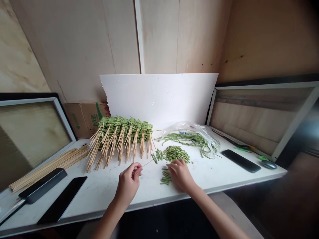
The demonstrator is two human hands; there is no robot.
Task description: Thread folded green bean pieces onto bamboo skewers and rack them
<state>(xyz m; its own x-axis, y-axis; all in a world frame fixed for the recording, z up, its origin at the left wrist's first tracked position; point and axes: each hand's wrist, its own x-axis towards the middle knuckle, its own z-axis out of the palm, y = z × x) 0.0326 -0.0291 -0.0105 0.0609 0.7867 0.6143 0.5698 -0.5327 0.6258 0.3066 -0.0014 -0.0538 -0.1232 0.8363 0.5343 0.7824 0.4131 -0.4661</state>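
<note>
My left hand (129, 181) is closed in a pinch on the near end of a thin bamboo skewer (147, 162). Several short green bean pieces (158, 156) are threaded on the skewer's far end. My right hand (180, 174) rests on the white table with fingers curled over a small row of cut bean pieces (165, 178); whether it grips any I cannot make out. Just beyond it lies a heap of cut bean pieces (176, 153).
A stack of finished bean skewers (122, 134) lies behind my left hand. Bare skewers (47, 167) lie at the left. A plastic bag of long beans (194, 139) sits at the right. Black flat objects (62, 199) (240, 160) lie on the white table (104, 189).
</note>
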